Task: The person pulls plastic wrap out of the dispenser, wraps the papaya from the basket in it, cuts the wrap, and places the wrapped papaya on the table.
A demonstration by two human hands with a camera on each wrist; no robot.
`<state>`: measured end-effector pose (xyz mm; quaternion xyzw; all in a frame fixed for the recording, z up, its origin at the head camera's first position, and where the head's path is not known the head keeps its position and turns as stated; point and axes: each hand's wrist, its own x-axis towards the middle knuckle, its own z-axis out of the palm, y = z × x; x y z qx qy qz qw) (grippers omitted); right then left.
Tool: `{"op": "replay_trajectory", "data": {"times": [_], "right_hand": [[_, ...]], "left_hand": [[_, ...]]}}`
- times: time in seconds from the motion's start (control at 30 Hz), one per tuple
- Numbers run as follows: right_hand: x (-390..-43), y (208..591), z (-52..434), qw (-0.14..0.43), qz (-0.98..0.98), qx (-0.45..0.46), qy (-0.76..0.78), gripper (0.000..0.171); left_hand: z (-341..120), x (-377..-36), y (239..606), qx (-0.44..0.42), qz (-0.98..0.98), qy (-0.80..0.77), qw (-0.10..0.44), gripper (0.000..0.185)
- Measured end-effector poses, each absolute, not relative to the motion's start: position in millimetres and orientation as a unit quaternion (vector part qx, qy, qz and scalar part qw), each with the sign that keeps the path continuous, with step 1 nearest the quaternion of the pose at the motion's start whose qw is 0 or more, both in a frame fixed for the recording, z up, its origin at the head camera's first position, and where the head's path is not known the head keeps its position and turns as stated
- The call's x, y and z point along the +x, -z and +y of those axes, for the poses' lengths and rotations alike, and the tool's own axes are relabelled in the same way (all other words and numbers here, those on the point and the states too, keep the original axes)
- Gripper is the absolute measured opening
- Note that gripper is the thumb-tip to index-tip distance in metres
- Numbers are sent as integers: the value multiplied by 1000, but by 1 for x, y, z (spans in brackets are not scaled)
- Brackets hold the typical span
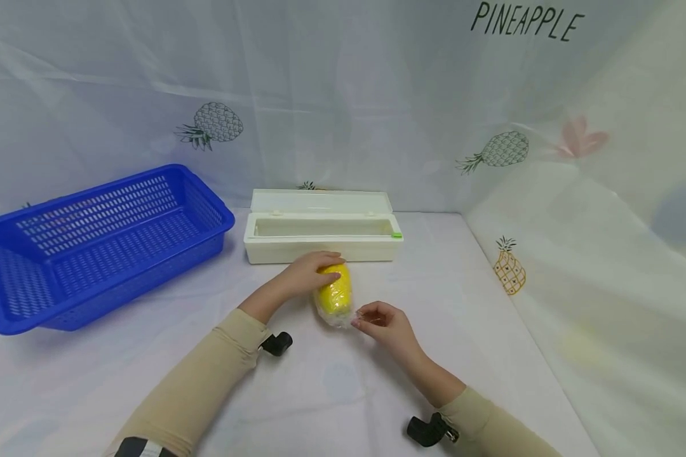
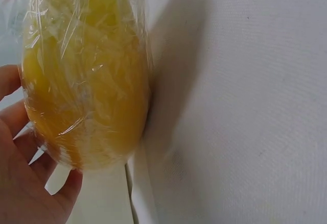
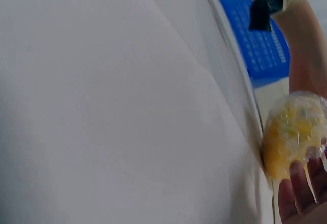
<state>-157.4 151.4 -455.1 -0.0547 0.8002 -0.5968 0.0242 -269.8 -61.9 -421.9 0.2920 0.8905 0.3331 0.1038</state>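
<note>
Your left hand (image 1: 309,270) rests curled over the wrapped yellow fruit (image 1: 335,293) on the counter (image 1: 343,387), right hand (image 1: 385,324) pinching its plastic wrap (image 1: 343,319)

A white cloth (image 1: 331,387) covers the table, faintly mottled with pale blue patches; behind it hangs a translucent white curtain (image 1: 343,95) printed with grey-green pineapples and, top right, the word PINEAPPLE in thin dark capitals; the same sheet runs down the right side (image 1: 606,266), carrying an orange pineapple and a blurred pink shape; the light is soft and even, throwing only faint shadows.
</note>
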Motion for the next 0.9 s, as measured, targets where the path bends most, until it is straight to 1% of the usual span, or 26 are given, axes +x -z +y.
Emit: {"op": "replay_trajectory", "data": {"times": [0.1,0.2,0.27,0.4,0.5,0.6,0.73,0.83,0.9], "right_hand": [[-152,458,147,-18,816,-97,570,12],[-145,453,143,-62,819,-164,547,10],[-140,444,142,-92,814,-209,534,10],[-131,425,142,-171,797,-286,504,17],[-130,421,144,-218,787,-313,484,22],[-138,437,148,-256,792,-315,456,24],[-150,454,151,-320,810,-345,350,30],[-154,449,148,-343,822,-371,262,29],[-157,448,147,-340,831,-377,226,33]], "left_hand": [[-62,-269,421,293,889,-337,103,45],[-62,-269,420,294,888,-340,103,45],[-61,-269,420,292,886,-344,105,44],[-61,-269,421,286,883,-356,110,44],[-60,-270,422,279,882,-362,112,45],[-60,-270,421,274,882,-367,112,45],[-58,-270,420,269,883,-369,108,45],[-56,-270,420,265,884,-370,105,45],[-56,-270,420,264,883,-372,105,45]]}}
